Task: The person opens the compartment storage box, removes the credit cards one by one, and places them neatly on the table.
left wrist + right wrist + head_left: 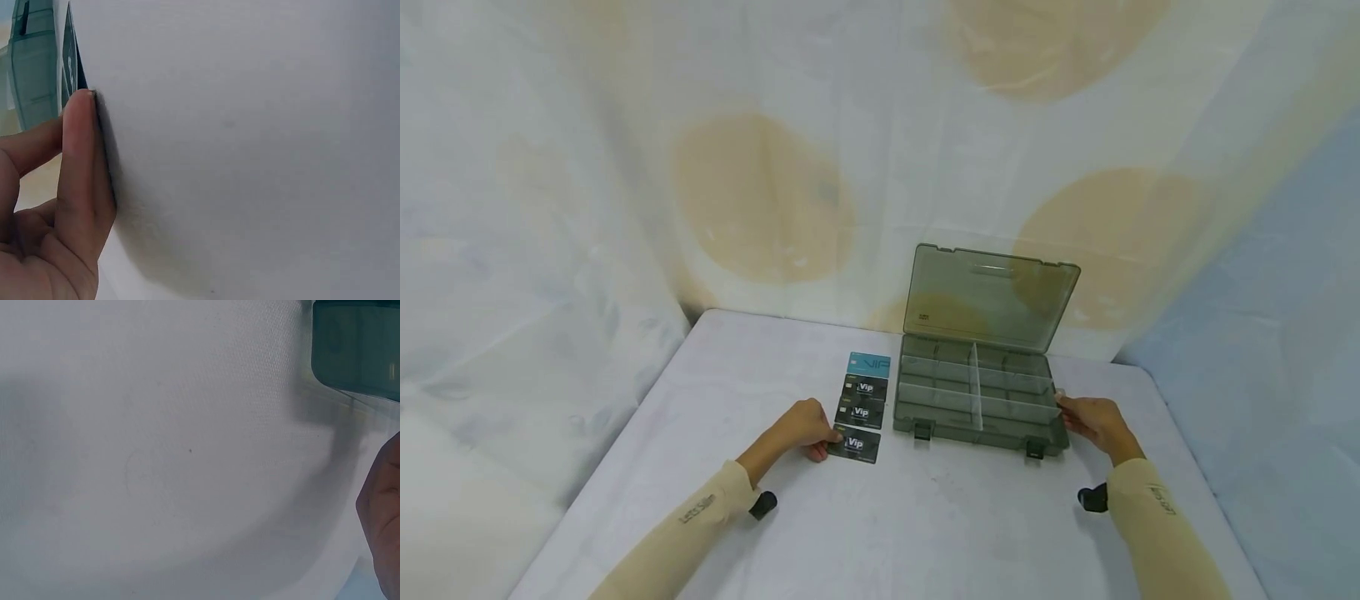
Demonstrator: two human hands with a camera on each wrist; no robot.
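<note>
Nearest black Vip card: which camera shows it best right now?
Head view: the nearest black Vip card lies flat in full view, left hand at its edge. Left wrist sees only a dark sliver; right wrist doesn't show it.
</note>
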